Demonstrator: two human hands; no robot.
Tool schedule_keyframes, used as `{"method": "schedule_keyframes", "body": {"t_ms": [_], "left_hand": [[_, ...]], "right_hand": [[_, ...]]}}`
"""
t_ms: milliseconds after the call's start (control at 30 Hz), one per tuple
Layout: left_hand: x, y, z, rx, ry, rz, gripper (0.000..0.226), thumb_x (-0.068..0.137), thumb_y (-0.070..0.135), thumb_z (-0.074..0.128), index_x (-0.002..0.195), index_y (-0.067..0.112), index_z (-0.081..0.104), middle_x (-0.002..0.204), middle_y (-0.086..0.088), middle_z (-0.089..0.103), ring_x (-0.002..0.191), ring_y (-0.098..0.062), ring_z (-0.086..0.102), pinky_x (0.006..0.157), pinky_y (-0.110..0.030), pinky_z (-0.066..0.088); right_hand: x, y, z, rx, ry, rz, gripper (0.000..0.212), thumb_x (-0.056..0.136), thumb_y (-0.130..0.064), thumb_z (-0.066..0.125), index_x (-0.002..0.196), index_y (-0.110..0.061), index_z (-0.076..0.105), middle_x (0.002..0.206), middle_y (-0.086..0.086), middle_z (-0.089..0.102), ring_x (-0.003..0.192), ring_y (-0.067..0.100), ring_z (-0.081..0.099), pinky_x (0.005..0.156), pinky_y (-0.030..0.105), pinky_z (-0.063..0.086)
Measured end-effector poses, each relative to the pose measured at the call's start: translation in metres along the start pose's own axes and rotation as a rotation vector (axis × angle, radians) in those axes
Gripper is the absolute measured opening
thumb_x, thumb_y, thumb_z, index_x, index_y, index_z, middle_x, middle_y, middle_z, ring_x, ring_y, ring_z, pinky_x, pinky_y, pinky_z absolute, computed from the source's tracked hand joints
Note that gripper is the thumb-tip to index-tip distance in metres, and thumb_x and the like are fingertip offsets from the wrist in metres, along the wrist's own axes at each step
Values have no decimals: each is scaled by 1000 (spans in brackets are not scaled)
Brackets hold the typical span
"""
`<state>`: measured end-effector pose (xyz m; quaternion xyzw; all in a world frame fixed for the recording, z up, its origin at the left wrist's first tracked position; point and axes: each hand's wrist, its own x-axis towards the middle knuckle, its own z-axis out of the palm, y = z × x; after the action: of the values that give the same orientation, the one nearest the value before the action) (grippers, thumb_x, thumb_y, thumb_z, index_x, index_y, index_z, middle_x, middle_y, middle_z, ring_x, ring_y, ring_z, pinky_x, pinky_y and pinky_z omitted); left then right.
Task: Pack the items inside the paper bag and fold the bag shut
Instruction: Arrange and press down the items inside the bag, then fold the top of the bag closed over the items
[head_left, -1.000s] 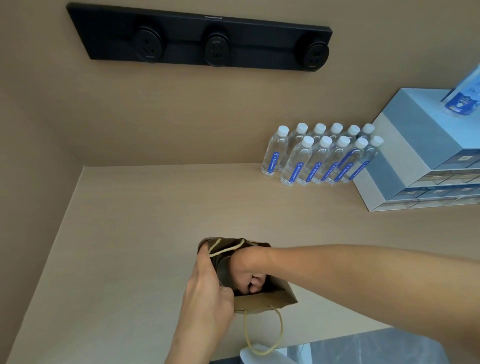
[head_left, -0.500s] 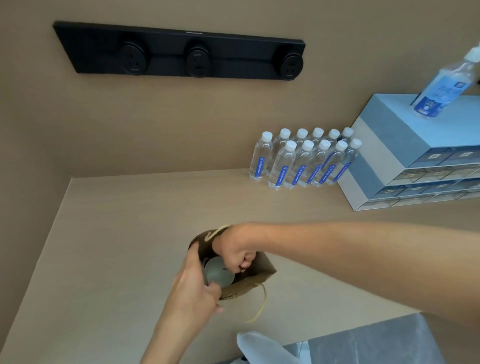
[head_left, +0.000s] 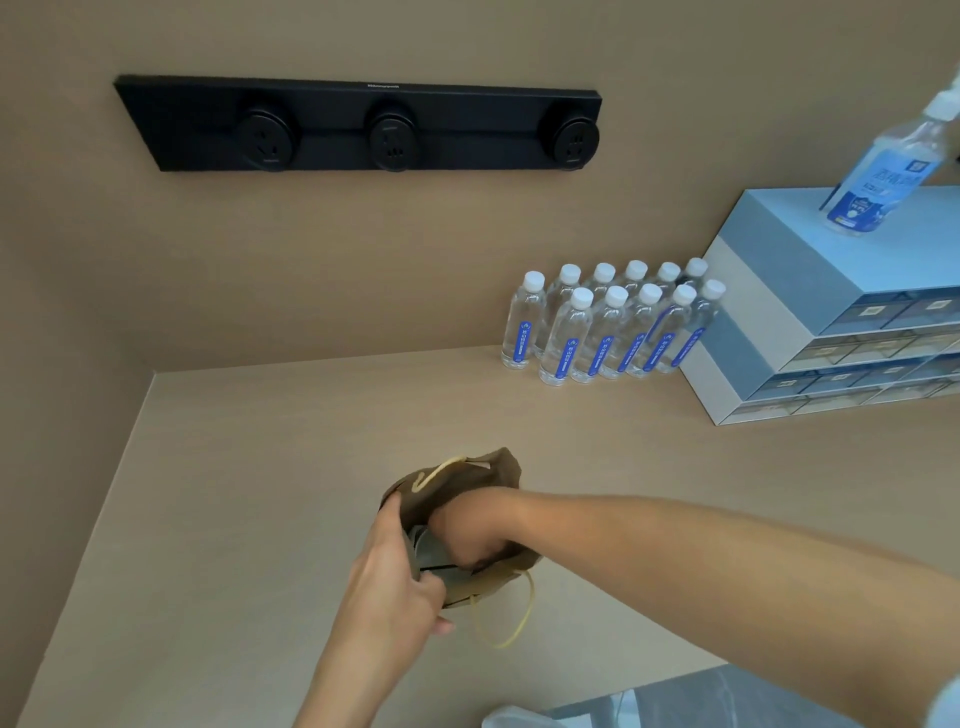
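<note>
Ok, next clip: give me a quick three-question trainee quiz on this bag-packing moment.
1. True or false: the right hand is inside the paper bag.
2. Which hand grips the bag's rim? A) left hand B) right hand C) neither
3. Fill in: the water bottles stand against the wall, beside the stacked ____.

Key: 1 true; 2 A; 3 boxes.
</note>
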<state>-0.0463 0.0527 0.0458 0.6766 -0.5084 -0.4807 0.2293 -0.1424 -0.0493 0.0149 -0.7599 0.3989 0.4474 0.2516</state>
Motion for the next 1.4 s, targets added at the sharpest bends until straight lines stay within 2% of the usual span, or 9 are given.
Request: {"method": "schedule_keyframes", "body": {"t_ms": [400, 667, 767, 900, 1033, 1100, 1167, 1267, 1400], "left_hand": [[-1, -1, 2, -37, -6, 4, 83, 81, -9, 47, 147, 36, 26, 125, -6, 53, 75, -28, 71, 40, -4, 45], [4, 1, 0, -17, 23, -4, 75, 85, -1, 53, 145, 36, 27, 125, -2, 53, 51, -20, 73, 43, -4, 45], [5, 2, 0, -3, 40, -3, 73, 89, 6, 52, 150, 33, 22, 132, -4, 50, 52, -16, 73, 44, -1, 43], [8, 5, -4, 53, 80, 32, 66, 90, 7, 50, 148, 31, 30, 127, -7, 54, 81, -29, 71, 42, -1, 44], [11, 5, -17, 132, 125, 82, 59, 93, 16, 53, 147, 30, 35, 124, -21, 63, 96, -31, 68, 58, -4, 48], [9, 1, -27, 143, 184, 159, 52, 93, 23, 54, 141, 39, 40, 120, -7, 67, 84, -15, 69, 79, -24, 54], [10, -5, -34, 48, 235, 169, 47, 93, 26, 55, 135, 45, 44, 112, 16, 64, 68, -9, 62, 77, -36, 59], [16, -11, -34, -207, 240, 79, 42, 95, 24, 55, 134, 39, 48, 96, 6, 67, 81, -16, 65, 66, -31, 61], [18, 0, -23, -357, 37, -26, 35, 94, 48, 46, 127, 60, 43, 108, 6, 68, 102, -11, 66, 70, -22, 58]], "right_hand": [[-2, -1, 7, -23, 180, 51, 25, 84, 2, 58, 108, 3, 65, 99, 18, 67, 72, 28, 57, 52, 31, 46], [-11, 0, 10, 106, 307, 40, 32, 86, -2, 61, 117, -1, 59, 120, 18, 61, 101, 34, 64, 64, 32, 45], [-29, 1, -1, 102, 318, 16, 27, 85, 1, 59, 113, 0, 59, 119, 18, 61, 100, 34, 64, 64, 32, 45], [-70, 11, -27, 81, 393, -123, 11, 84, 6, 53, 82, -4, 57, 82, 10, 61, 65, 25, 58, 47, 25, 41], [-129, 54, -15, 623, 644, -261, 25, 89, -4, 43, 88, -17, 65, 83, 2, 69, 60, 15, 61, 51, 18, 44], [-141, 75, 15, 931, 866, -185, 24, 92, -6, 45, 85, -19, 64, 80, 1, 72, 50, 13, 58, 49, 16, 42], [-134, 83, 45, 1196, 1013, -63, 23, 96, -8, 44, 90, -20, 64, 79, 2, 71, 44, 17, 56, 44, 21, 42], [-109, 69, 68, 1555, 949, -77, 21, 100, -22, 43, 113, -23, 60, 92, 2, 72, 45, 24, 60, 42, 27, 44], [-92, 47, 66, 1684, 841, -160, 30, 97, -43, 41, 125, -47, 51, 108, 0, 66, 54, 24, 67, 45, 28, 49]]}}
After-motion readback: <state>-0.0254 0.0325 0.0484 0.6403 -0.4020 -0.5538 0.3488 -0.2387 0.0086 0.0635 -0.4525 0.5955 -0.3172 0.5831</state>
